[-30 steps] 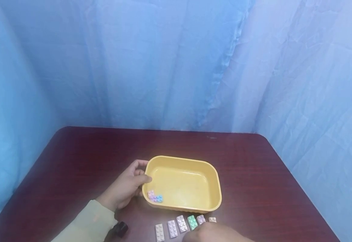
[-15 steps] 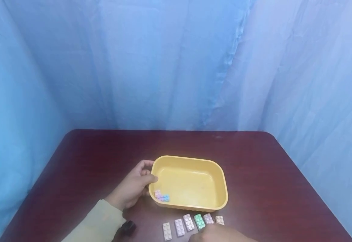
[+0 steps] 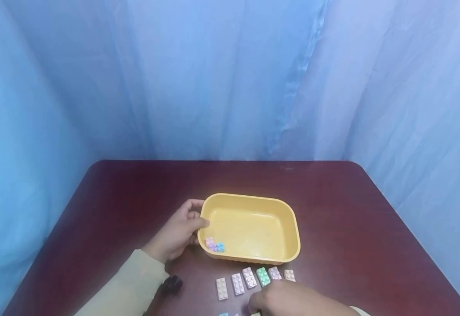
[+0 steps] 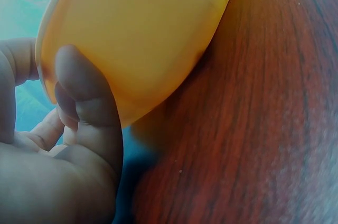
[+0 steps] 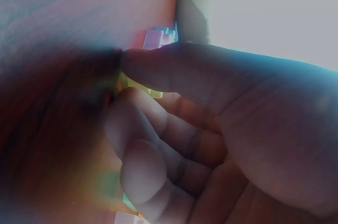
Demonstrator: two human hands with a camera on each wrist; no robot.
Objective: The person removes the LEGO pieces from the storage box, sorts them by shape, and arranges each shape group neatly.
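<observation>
My left hand (image 3: 180, 228) grips the left end of a yellow plastic tub (image 3: 249, 197), thumb over the rim and fingers outside. In the left wrist view the thumb lies against the tub's wall (image 4: 142, 34). Joined pink, lilac and blue toy bricks (image 3: 215, 245) sit in the tub's near left corner. Low in the head view, my right hand (image 3: 289, 298) is curled down at the table. The right wrist view shows a yellow toy brick (image 5: 143, 87) between its thumb and index finger, mostly hidden by them.
In front of the tub runs a row of toy bricks: cream (image 3: 222, 289), lilac (image 3: 237, 284), pale pink (image 3: 249, 278), green (image 3: 263, 276), another lilac (image 3: 275, 273) and beige (image 3: 289, 275). A blue brick (image 3: 223, 314) shows at the bottom edge. Blue curtains (image 3: 214, 87) surround the table (image 3: 143, 184).
The head view has shifted, so tub, bricks and hands appear further right and higher, and more bricks show at the bottom edge. Both hands keep about the same place relative to the tub and row.
</observation>
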